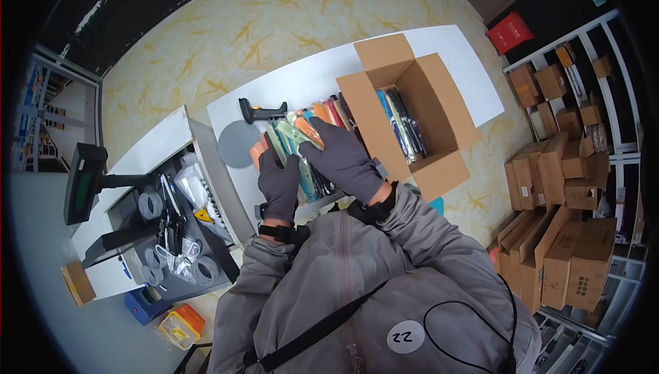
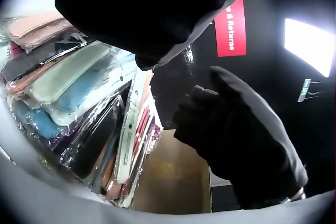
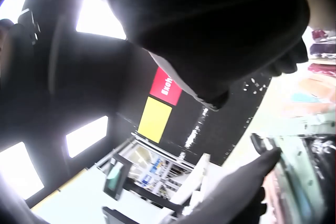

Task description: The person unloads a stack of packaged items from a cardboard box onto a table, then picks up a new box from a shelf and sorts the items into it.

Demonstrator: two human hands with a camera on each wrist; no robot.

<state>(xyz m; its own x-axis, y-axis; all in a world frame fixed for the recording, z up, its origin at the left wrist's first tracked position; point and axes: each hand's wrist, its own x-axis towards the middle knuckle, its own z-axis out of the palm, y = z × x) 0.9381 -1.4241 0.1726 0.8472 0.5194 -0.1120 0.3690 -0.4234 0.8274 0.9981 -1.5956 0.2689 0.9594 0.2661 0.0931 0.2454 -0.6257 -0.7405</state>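
Note:
A row of plastic-wrapped flat cases (image 1: 302, 127) in green, orange, blue and dark colours stands on edge on the white table, seen close in the left wrist view as cases in clear bags (image 2: 73, 71). My gloved left hand (image 1: 280, 180) lies along the near left part of the row, fingertips right at the green cases. Above the row's middle is my gloved right hand (image 1: 344, 161), its fingers spread apart near an orange case (image 1: 307, 129). In the left wrist view, the right hand (image 2: 239, 134) shows loosely bent fingers. Both palms are hidden.
An uncovered cardboard box (image 1: 443, 106) holding several wrapped cases stands right of the row. A barcode scanner (image 1: 262, 110) and a grey round mat (image 1: 238, 144) lie on the left. Beyond are an open drawer (image 1: 199, 195), a display screen (image 1: 86, 182) and shelves of cartons (image 1: 566, 161).

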